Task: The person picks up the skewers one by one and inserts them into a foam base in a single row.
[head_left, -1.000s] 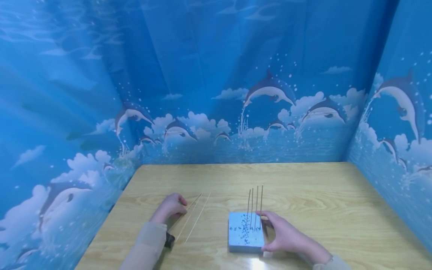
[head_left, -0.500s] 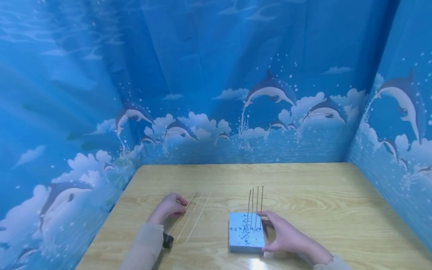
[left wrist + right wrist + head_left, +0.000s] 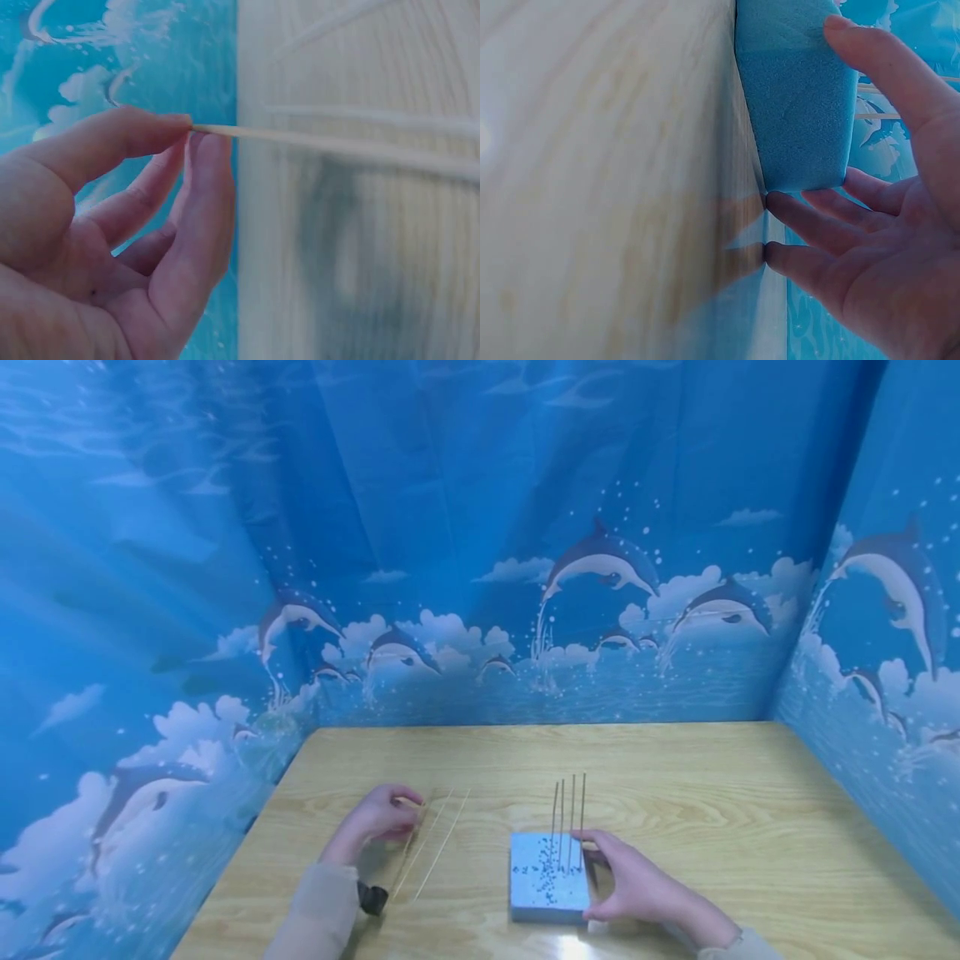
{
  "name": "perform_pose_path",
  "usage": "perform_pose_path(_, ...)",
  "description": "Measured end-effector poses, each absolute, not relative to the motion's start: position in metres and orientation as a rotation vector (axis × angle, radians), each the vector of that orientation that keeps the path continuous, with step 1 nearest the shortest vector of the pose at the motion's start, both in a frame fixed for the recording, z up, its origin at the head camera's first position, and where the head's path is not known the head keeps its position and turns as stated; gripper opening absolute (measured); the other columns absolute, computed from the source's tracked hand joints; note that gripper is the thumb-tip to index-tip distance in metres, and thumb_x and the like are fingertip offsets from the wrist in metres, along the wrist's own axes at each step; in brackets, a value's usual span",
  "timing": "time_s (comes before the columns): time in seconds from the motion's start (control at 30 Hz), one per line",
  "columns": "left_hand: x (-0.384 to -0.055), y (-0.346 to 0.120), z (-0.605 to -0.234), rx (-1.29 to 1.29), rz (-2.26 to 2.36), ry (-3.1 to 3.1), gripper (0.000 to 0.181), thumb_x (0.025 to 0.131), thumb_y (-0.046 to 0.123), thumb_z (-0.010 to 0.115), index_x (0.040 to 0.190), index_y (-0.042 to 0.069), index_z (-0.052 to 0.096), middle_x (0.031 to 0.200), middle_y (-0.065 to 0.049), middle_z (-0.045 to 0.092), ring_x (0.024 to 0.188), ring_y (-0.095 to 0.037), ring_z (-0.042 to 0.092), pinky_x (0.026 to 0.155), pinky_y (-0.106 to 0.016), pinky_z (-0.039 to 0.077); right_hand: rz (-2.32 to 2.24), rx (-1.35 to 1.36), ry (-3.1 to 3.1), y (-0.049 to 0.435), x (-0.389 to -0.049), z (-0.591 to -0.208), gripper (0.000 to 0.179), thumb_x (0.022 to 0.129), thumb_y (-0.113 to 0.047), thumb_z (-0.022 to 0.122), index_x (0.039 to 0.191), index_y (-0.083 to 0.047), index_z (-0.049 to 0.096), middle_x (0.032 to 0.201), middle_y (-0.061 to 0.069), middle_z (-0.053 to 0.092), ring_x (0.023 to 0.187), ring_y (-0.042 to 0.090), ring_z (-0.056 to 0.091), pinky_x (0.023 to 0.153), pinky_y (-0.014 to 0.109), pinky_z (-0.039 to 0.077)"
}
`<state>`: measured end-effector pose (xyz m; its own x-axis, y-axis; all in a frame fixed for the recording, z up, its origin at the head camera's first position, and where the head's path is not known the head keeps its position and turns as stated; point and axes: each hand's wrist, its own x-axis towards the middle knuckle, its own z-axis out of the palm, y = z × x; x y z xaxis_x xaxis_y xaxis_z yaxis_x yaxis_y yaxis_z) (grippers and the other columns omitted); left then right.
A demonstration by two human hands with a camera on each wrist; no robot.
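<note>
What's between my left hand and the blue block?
Two loose sticks, then bare table, as the head view shows. The left hand pinches another stick.

The foam block is light blue, its top peppered with dark specks in a dense band crossed by a sparser row; the upright sticks in it look brown, while the loose sticks and the held stick are pale straw-yellow. The tabletop is light yellowish wood with wavy darker grain, and the sleeves are beige. The backdrop grades through blues, printed with grey-blue, white-bellied dolphins, white clouds and dots.
</note>
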<state>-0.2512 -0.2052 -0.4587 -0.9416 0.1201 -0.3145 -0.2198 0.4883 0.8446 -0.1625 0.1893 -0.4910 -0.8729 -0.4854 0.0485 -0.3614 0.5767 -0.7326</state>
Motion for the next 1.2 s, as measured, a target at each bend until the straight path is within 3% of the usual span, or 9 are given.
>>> perform_pose_path(0.37,-0.242,-0.179,-0.433,0.063,1.598,2.297,0.033,0.089,0.000,0.065,0.121,-0.006,0.060,0.102,-0.023,0.067,0.085,-0.026,0.069,0.081,-0.038,0.063,-1.163,-0.695,2.655,0.190,-0.162,-0.492,0.104,0.061,-0.035,0.089,0.145,-0.001,0.039,0.148,0.019,0.047,0.126,0.035,0.057,0.110,0.061,0.037)
perform_pose_path(0.87,-0.229,-0.144,-0.413,0.147,1.840,2.235,0.032,0.089,0.001,0.067,0.119,-0.006,0.061,0.097,-0.010,0.068,0.087,-0.021,0.069,0.081,-0.034,0.063,-1.161,-0.681,2.646,0.189,-0.164,-0.491,0.105,0.061,-0.035,0.089,0.145,0.000,0.038,0.149,0.019,0.046,0.127,0.036,0.056,0.110,0.062,0.036)
perform_pose_path(1.2,-0.212,-0.118,-0.404,0.307,1.979,2.181,0.031,0.087,-0.002,0.067,0.117,-0.007,0.060,0.105,-0.021,0.067,0.086,-0.016,0.068,0.083,-0.032,0.062,-1.155,-0.713,2.668,0.190,-0.164,-0.494,0.105,0.061,-0.036,0.089,0.145,0.001,0.038,0.148,0.020,0.046,0.127,0.035,0.056,0.110,0.062,0.037)
